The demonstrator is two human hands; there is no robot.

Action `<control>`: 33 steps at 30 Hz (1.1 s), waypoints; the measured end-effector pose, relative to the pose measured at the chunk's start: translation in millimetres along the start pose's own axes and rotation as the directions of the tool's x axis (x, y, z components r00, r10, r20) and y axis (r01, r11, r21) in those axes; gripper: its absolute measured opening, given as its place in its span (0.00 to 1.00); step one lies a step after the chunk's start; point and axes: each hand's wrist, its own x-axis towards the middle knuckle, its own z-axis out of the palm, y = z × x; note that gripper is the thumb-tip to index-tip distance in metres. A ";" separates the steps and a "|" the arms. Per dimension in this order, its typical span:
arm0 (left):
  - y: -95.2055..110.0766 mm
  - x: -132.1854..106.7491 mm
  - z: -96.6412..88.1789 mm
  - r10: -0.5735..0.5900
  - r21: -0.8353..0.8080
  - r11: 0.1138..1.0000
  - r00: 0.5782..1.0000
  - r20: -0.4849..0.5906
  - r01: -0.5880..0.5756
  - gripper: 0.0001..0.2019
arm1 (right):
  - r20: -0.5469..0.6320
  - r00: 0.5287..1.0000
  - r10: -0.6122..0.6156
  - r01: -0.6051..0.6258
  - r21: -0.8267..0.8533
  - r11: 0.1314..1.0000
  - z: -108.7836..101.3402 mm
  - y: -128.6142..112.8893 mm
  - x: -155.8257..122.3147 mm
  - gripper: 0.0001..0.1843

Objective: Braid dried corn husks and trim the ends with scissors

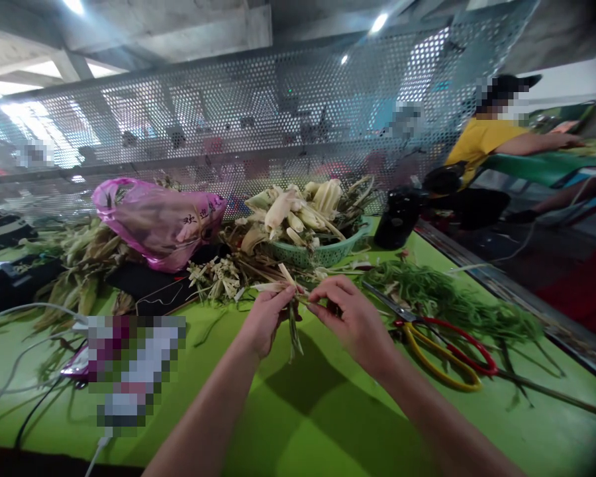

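My left hand [267, 319] is closed around a small bundle of pale and green plant strips [295, 334], held above the green table. Their thin ends hang below the fingers, and a pale flat piece sticks up above the thumb. Close by on the right, my right hand [350, 315] pinches a strip end that runs across from the bundle. The fingers hide part of the strips. To the right lie scissors [408, 315] with one red and one yellow handle, blades pointing toward the back left, beside a heap of green shredded strands [427, 288].
Behind my hands stands a green basket [322, 255] heaped with pale husks [283, 211]. A pink plastic bag [153, 218], dried leaves, cables and blurred-out items occupy the left. A black container [398, 218] is back right. A perforated panel [253, 126] borders the table; a person [487, 140] sits beyond.
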 end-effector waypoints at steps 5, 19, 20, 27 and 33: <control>-0.1 -0.2 -0.2 -0.059 0.020 0.998 0.996 0.067 0.058 0.17 | 0.021 0.993 0.118 -0.120 0.254 0.960 3.2 10.0 3.4 0.04; -3.5 -0.1 8.0 -0.130 -0.127 0.985 0.989 -0.066 0.121 0.13 | 0.026 0.997 0.078 -0.079 0.049 0.996 1.1 4.1 3.8 0.06; -3.7 0.2 8.4 -0.124 -0.136 0.984 0.990 -0.074 0.113 0.13 | 0.027 0.996 0.088 -0.089 0.055 0.994 0.8 3.5 4.1 0.06; -4.9 0.2 8.2 -0.077 -0.189 0.980 0.996 -0.040 0.068 0.14 | -0.012 0.995 0.102 -0.101 0.048 0.994 -1.5 1.9 4.6 0.07; -9.6 1.9 5.3 -0.054 -0.096 0.994 0.998 -0.020 0.052 0.15 | -0.122 0.991 0.053 -0.047 0.053 0.997 -2.4 8.6 3.3 0.08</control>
